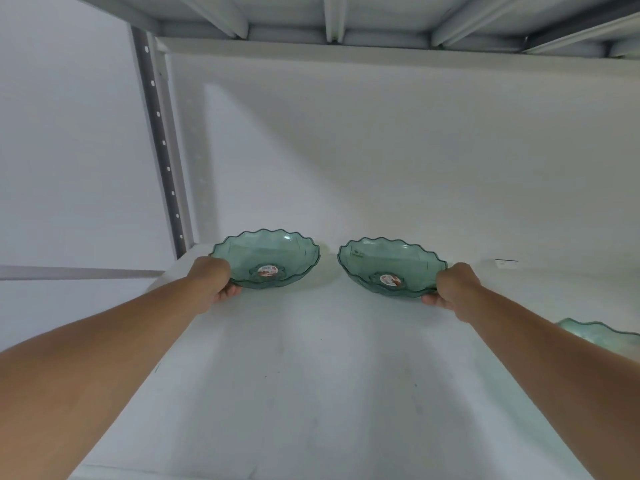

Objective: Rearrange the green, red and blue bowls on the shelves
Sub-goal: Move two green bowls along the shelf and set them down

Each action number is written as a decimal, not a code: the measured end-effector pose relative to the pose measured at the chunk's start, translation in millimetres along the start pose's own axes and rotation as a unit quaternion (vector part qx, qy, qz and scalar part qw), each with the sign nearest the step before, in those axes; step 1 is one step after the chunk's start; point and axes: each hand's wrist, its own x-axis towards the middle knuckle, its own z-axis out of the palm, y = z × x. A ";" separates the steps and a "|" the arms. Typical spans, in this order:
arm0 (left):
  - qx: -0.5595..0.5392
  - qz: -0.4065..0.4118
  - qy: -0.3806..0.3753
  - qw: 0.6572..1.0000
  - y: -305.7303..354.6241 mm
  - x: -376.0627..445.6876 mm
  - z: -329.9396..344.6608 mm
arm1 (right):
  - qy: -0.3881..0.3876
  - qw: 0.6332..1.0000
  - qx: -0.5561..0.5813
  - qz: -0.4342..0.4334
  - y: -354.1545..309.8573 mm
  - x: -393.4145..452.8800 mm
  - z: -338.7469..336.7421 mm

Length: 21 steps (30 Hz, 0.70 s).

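Two see-through green bowls with wavy rims sit side by side far back on the white shelf [311, 375]. My left hand [216, 280] grips the near-left rim of the left green bowl [273, 252], thumb under the edge. My right hand [453, 287] grips the near-right rim of the right green bowl [384, 259]. Each bowl has a round sticker in its centre. Whether the bowls rest on the shelf or hover just above it I cannot tell. A third green bowl [595, 332] shows partly at the right edge. No red or blue bowl is in sight.
The shelf's grey perforated upright [161, 143] stands at the left, with a white wall behind. The underside of the upper shelf [346, 15] hangs overhead. A small white label [506, 263] lies at the back right.
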 end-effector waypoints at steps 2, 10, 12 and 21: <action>0.014 0.000 -0.006 1.000 0.5 4.5 0.4 | -0.004 1.000 -0.001 0.006 -0.9 0.7 0.8; 0.320 0.189 0.145 0.917 22.5 -0.1 -2.8 | 0.027 0.951 -0.264 -0.159 -18.2 -2.7 -7.3; 0.329 0.261 0.097 0.902 36.2 -6.8 -4.0 | -0.005 0.914 -0.320 -0.249 -29.9 -12.6 -8.6; 0.331 0.340 0.019 0.880 78.4 -48.5 9.6 | -0.053 0.846 -0.388 -0.363 -72.8 -63.6 -12.4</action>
